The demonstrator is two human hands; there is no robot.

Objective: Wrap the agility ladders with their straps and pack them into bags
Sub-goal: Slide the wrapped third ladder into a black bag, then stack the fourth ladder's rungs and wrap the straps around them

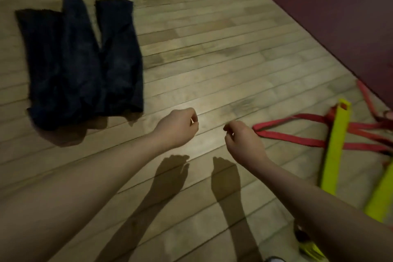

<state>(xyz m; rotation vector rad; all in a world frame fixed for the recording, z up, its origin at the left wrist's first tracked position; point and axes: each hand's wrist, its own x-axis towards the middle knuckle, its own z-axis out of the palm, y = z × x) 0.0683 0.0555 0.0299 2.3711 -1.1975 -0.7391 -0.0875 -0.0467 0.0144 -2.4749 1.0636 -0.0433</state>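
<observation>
Both hands empty above floor [212,53]

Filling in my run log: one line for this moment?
left hand: empty | right hand: empty | agility ladder: unwrapped, right | dark bags: left

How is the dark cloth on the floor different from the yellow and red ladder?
The dark navy cloth bag pile lies far left, soft, flat and crumpled; the agility ladder with stiff yellow rungs and red webbing straps lies right, bright and spread out loosely. Both rest on the wooden floor, untouched by either hand.
</observation>
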